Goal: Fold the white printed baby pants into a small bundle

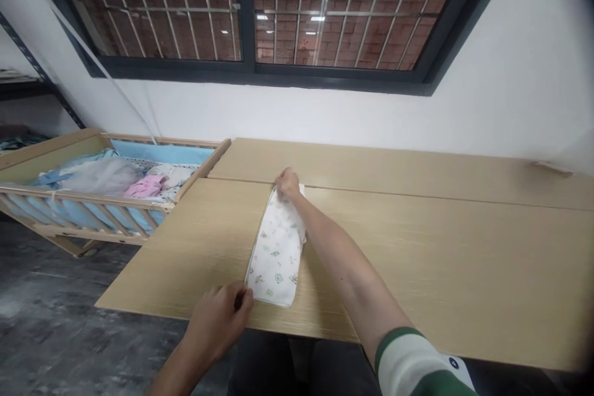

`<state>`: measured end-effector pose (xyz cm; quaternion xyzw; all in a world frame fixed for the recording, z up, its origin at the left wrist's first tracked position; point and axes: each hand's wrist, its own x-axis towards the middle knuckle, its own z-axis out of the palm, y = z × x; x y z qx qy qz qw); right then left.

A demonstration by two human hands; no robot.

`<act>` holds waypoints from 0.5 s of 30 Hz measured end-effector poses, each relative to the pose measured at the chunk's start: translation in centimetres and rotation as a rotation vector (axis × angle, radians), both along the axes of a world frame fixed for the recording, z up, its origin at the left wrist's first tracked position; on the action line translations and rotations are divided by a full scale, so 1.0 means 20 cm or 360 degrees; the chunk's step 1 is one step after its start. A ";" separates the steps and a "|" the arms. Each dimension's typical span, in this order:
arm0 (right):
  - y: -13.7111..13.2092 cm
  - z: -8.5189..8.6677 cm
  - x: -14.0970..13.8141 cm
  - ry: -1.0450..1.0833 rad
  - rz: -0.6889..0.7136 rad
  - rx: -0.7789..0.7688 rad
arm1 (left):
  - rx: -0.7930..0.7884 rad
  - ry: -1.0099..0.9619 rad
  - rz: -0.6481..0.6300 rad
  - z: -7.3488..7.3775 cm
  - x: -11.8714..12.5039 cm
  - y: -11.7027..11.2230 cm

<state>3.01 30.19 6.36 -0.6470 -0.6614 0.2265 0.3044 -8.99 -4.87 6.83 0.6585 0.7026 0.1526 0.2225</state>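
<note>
A long folded white cloth [277, 253] with small green print lies lengthwise on the light wood table [417, 260]. My left hand [218, 318] grips the cloth's near end at its left corner. My right hand [288, 184] reaches across and rests on the far end, with its fingers closed on the fold. A striped green and white sleeve [413, 365] covers my right arm near the lower edge of the view. The underside of the cloth is hidden.
Left of the table stands a wooden crib [83, 195] with blue padding, holding a pink garment [146, 185] and white netting. A second table section [371, 164] meets the first along a seam. Behind are a white wall and a barred window [245, 12].
</note>
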 end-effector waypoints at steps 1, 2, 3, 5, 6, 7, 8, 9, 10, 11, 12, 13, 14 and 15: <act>0.00 -0.01 -0.01 -0.0016 0.0001 -0.0010 | -0.0024 0.0077 0.0001 0.00 0.00 0.00; -0.01 -0.01 -0.01 -0.0030 0.0001 -0.0021 | -0.0044 0.0147 0.0003 -0.01 0.00 0.00; -0.01 -0.02 -0.02 -0.0042 0.0004 -0.0031 | -0.0061 0.0211 0.0007 0.00 0.00 0.00; -0.02 -0.01 -0.03 -0.0057 0.0015 -0.0041 | -0.0095 0.0328 0.0014 0.00 0.01 -0.01; -0.03 0.00 -0.04 -0.0061 0.0029 -0.0039 | -0.0107 0.0385 0.0016 0.01 0.01 -0.01; -0.04 0.01 -0.05 -0.0063 0.0050 -0.0032 | -0.0114 0.0444 0.0020 0.01 0.02 -0.02; -0.05 0.02 -0.06 -0.0063 0.0082 -0.0022 | -0.0110 0.0501 0.0032 0.01 0.03 -0.03; -0.07 0.05 -0.07 -0.0062 0.0120 -0.0011 | -0.0087 0.0550 0.0055 0.01 0.03 -0.04; -0.10 0.07 -0.08 -0.0060 0.0161 -0.0002 | -0.0031 0.0580 0.0072 0.00 0.04 -0.05; -0.13 0.09 -0.09 -0.0056 0.0231 0.0014 | 0.0070 0.0583 0.0066 0.00 0.06 -0.06; -0.18 0.12 -0.09 -0.0047 0.0349 0.0045 | 0.0215 0.0559 0.0031 -0.01 0.07 -0.07; -0.25 0.14 -0.09 -0.0032 0.0525 0.0094 | 0.0393 0.0514 -0.0038 -0.02 0.09 -0.08; -0.33 0.17 -0.08 -0.0017 0.0759 0.0156 | 0.0586 0.0466 -0.0134 -0.04 0.11 -0.08; -0.43 0.19 -0.07 -0.0003 0.1044 0.0236 | 0.0770 0.0438 -0.0242 -0.05 0.13 -0.09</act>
